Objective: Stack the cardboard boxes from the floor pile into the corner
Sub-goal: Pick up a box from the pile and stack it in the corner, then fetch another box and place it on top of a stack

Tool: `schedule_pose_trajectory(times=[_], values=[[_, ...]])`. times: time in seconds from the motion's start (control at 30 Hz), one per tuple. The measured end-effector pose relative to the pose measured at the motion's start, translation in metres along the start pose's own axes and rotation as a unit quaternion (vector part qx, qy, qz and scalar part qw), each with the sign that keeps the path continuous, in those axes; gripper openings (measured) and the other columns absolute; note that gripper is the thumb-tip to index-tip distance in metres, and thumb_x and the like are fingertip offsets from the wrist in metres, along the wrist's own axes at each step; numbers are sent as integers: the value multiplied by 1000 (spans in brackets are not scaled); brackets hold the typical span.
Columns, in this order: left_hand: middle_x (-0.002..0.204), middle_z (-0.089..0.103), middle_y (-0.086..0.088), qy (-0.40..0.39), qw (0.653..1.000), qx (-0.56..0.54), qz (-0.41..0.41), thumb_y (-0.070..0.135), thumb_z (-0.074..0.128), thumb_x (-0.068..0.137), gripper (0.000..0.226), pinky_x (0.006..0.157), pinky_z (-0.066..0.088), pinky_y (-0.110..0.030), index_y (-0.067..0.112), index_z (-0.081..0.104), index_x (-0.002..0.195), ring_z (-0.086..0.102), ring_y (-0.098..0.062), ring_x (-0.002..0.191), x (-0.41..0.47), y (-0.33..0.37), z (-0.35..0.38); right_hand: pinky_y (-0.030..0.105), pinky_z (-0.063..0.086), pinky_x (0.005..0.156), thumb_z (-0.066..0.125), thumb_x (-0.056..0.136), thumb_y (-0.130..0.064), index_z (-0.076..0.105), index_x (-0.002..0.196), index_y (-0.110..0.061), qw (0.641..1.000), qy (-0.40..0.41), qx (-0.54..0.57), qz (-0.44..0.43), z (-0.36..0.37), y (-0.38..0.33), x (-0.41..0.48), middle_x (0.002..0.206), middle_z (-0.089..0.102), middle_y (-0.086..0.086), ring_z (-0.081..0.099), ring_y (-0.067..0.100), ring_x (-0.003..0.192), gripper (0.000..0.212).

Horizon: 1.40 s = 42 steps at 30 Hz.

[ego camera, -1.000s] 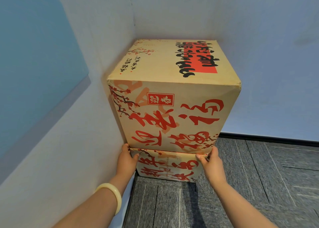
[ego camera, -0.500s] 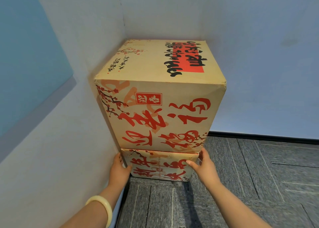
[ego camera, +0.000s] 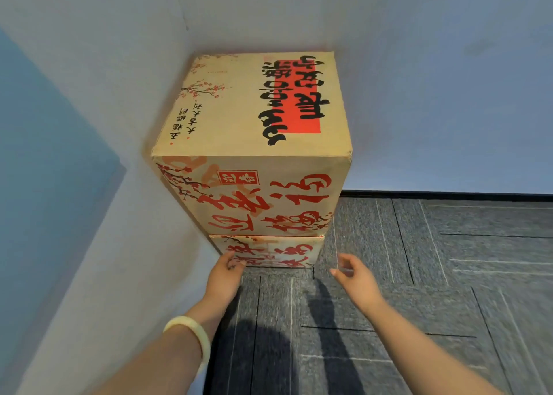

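Observation:
Two tan cardboard boxes with red and black lettering stand stacked in the room's corner. The upper box (ego camera: 254, 143) sits squarely on the lower box (ego camera: 269, 251), of which only a strip of the front face shows. My left hand (ego camera: 223, 278) reaches to the lower box's front left bottom corner, its fingertips touching the cardboard. My right hand (ego camera: 356, 278) hovers apart from the boxes, just right of the lower box's front right corner, with fingers loosely spread and holding nothing.
A white wall (ego camera: 89, 215) with a blue panel runs along the left, another white wall (ego camera: 449, 95) with a black baseboard stands behind. Grey carpet tiles (ego camera: 419, 290) cover the floor to the right and in front. A pale bangle (ego camera: 191, 332) circles my left wrist.
Both hands have come away from the seam between the boxes. My right hand has let go and pulled back to the right; my left hand has slid down to the lower box's bottom corner.

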State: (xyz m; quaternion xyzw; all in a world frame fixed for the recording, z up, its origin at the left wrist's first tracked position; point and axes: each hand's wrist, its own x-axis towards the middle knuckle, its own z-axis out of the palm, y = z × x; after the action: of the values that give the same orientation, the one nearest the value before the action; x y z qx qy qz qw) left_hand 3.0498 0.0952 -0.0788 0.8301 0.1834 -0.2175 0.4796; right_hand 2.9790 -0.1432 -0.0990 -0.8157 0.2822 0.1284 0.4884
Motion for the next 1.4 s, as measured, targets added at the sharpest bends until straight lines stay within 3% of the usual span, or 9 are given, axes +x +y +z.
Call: schedule_pose_trajectory(times=[0.27,0.47,0.67,0.73,0.8,0.97,1.2,1.3,1.4], values=[[106,59,-4,-84,995,25,-42,22,45,98,44,98,44,-39,11,37,140,56,-20,94,-109,76,-24,16,40,67,54,93,-14,54,107,-18,997,13,65,43,-77,-44,-109,89,58,-7,54,9,82,15],[133,50,-8,-167,983,56,-49,27,47,97,46,86,46,-27,12,38,140,61,-18,95,-232,163,-26,32,45,87,53,93,-13,56,101,-17,983,48,148,100,-170,-77,-231,93,63,1,60,22,94,10],[112,59,-5,-269,954,128,35,27,46,97,46,84,50,-30,13,38,140,63,-16,90,-364,261,-9,37,45,92,52,94,-15,56,99,-20,962,104,223,122,-277,-110,-363,86,65,-1,61,20,91,8],[116,57,-5,-300,936,167,84,26,45,98,44,71,47,-22,13,38,139,57,-6,79,-405,287,2,32,45,86,51,94,-15,56,96,-21,951,147,243,125,-309,-111,-405,84,65,-1,60,17,85,8],[120,55,-3,-326,915,201,130,28,45,98,44,68,45,-20,13,38,139,54,-3,77,-445,309,15,24,44,75,50,94,-12,56,94,-19,935,194,271,120,-338,-110,-450,84,64,3,58,15,78,9],[125,58,-10,-409,865,230,176,29,49,96,47,95,47,-41,12,38,138,62,-22,97,-556,352,62,19,40,63,50,94,-10,55,96,-17,885,307,329,123,-402,-80,-567,86,63,6,56,16,76,9],[126,55,-13,-520,771,275,245,21,47,97,40,63,43,-26,7,43,135,61,-26,96,-763,338,168,6,38,51,56,90,-6,54,93,-16,786,465,375,157,-465,21,-749,76,59,-2,58,4,64,10],[108,58,-8,-559,727,300,263,16,47,97,35,49,41,-20,3,46,129,61,-21,79,-859,305,217,6,40,53,57,90,-4,54,96,-12,743,513,388,185,-475,85,-835,72,58,-2,57,-6,52,11],[95,58,-5,-596,687,315,272,17,48,96,30,55,41,-24,5,51,124,58,-16,71,-955,265,268,14,43,63,58,89,-7,56,95,-14,696,558,399,209,-483,149,-924,78,61,-1,58,8,67,10]])
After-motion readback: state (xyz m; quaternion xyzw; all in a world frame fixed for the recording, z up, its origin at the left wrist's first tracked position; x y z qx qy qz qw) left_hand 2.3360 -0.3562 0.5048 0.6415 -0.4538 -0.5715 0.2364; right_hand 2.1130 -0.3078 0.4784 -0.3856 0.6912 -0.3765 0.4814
